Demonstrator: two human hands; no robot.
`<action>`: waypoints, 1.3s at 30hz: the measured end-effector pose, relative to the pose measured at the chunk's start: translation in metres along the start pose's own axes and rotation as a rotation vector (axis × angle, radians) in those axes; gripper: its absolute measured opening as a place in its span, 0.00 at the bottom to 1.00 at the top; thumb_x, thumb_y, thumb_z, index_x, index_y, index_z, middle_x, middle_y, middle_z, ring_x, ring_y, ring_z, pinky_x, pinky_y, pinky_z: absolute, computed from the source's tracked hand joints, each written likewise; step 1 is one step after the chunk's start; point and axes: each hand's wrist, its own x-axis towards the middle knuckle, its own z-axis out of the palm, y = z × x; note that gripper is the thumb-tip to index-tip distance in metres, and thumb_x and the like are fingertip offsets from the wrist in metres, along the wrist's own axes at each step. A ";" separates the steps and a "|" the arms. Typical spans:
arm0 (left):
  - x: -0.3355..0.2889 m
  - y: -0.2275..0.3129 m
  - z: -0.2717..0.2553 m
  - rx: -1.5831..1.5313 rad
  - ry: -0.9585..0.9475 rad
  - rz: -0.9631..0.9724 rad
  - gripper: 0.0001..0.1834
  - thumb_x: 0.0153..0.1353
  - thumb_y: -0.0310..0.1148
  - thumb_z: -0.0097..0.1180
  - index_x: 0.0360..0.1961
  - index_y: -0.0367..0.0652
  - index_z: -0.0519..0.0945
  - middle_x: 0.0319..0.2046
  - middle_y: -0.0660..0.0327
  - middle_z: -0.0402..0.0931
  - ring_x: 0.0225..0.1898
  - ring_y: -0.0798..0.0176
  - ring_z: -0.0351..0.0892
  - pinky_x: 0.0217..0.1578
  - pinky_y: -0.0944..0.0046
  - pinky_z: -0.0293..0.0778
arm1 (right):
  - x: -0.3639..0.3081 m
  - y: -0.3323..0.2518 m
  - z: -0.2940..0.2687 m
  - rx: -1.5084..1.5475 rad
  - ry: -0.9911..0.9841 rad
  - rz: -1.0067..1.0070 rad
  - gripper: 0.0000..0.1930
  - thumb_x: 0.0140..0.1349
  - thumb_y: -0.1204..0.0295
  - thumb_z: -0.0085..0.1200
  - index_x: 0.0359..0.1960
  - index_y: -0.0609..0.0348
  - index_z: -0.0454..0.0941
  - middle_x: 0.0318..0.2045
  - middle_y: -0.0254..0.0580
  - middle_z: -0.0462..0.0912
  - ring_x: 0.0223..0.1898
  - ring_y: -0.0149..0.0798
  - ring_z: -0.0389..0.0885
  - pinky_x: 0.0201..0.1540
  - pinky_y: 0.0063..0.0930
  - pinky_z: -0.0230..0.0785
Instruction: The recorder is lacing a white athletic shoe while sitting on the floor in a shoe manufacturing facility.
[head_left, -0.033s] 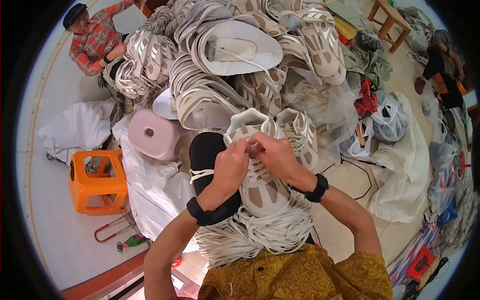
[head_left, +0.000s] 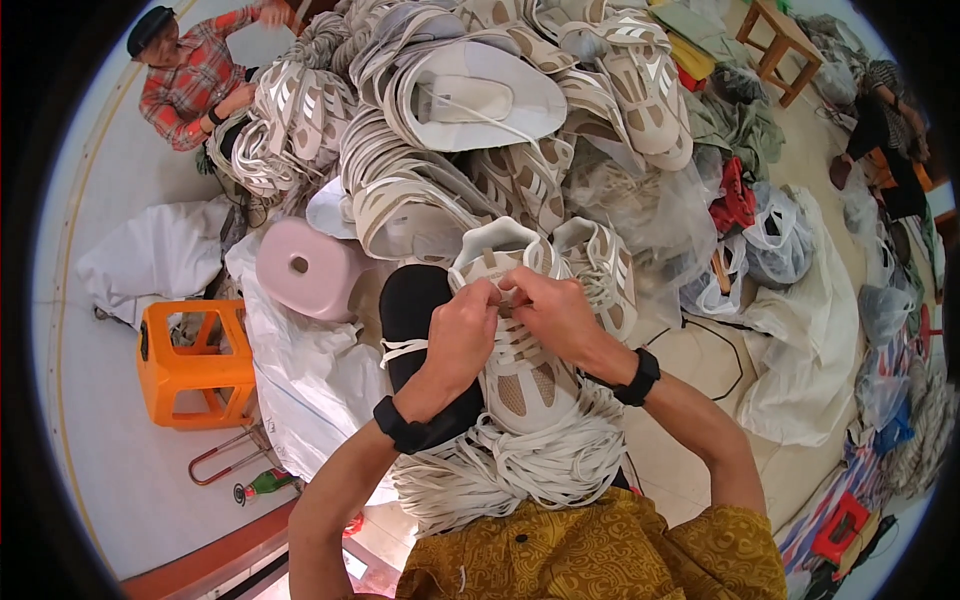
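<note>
Head view: beige shoe (head_left: 515,350) beneath the fingers, long axis pointing toe-first toward the white lace bundle (head_left: 510,457). Left hand (head_left: 463,332) and right hand (head_left: 553,317), equally near, meet over its upper lacing, fingers curled; whether they pinch lace cannot be told.

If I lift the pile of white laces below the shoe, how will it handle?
The white laces look floppy: thin strands curve and droop. They may tangle, as many strands cross. Lifting could nudge the shoe, whose toe overlaps them in view.
</note>
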 end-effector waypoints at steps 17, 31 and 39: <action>-0.011 0.004 -0.004 -0.140 0.094 -0.017 0.07 0.51 0.20 0.49 0.33 0.37 0.68 0.27 0.48 0.74 0.29 0.45 0.75 0.27 0.55 0.71 | 0.009 0.002 -0.007 -0.115 -0.011 -0.165 0.15 0.43 0.78 0.52 0.37 0.54 0.73 0.17 0.41 0.75 0.22 0.44 0.76 0.23 0.35 0.66; -0.012 -0.004 -0.009 -0.297 0.018 -0.147 0.09 0.49 0.18 0.46 0.34 0.35 0.71 0.26 0.52 0.76 0.28 0.55 0.79 0.30 0.64 0.73 | 0.034 0.002 -0.002 -0.413 -0.253 -0.500 0.17 0.45 0.75 0.51 0.40 0.57 0.70 0.17 0.37 0.76 0.20 0.39 0.75 0.26 0.32 0.64; -0.014 0.001 -0.026 -0.350 -0.047 -0.223 0.08 0.49 0.20 0.47 0.33 0.35 0.72 0.25 0.53 0.76 0.25 0.61 0.78 0.29 0.67 0.72 | 0.043 -0.010 -0.012 -0.495 -0.355 -0.620 0.06 0.50 0.72 0.48 0.29 0.60 0.68 0.13 0.40 0.74 0.17 0.41 0.75 0.23 0.34 0.62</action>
